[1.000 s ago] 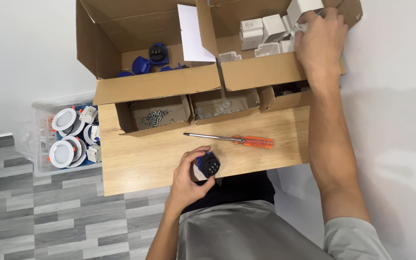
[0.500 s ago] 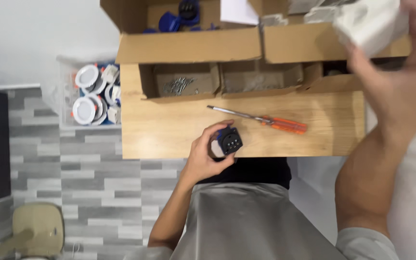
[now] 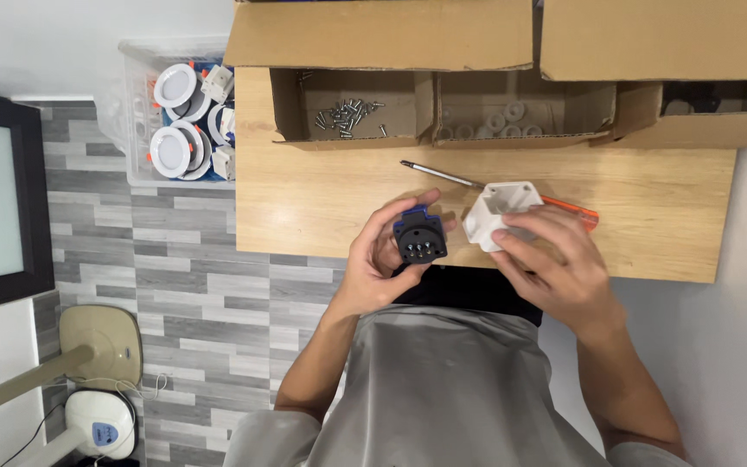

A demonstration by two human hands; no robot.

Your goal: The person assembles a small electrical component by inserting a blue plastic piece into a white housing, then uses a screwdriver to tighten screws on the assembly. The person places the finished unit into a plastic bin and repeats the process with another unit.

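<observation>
My left hand [image 3: 384,258] grips a small black and blue socket insert [image 3: 419,239] with several pin holes facing up. Just to its right, my right hand [image 3: 555,264] holds a white plastic housing [image 3: 501,213] with its hollow side up. Both parts hover over the near edge of the wooden table [image 3: 322,203], close together but apart. A screwdriver [image 3: 451,177] with an orange handle lies on the table behind the hands, partly hidden by the white housing.
Small cardboard trays at the table's back hold screws [image 3: 347,115] and white rings [image 3: 494,117]. Larger cardboard boxes [image 3: 382,35] stand behind them. A clear bin [image 3: 136,130] with round white lamps sits on the floor at left.
My right hand came down from the far box with the white housing and now holds it beside the socket insert. The view tilted downward and closer.
</observation>
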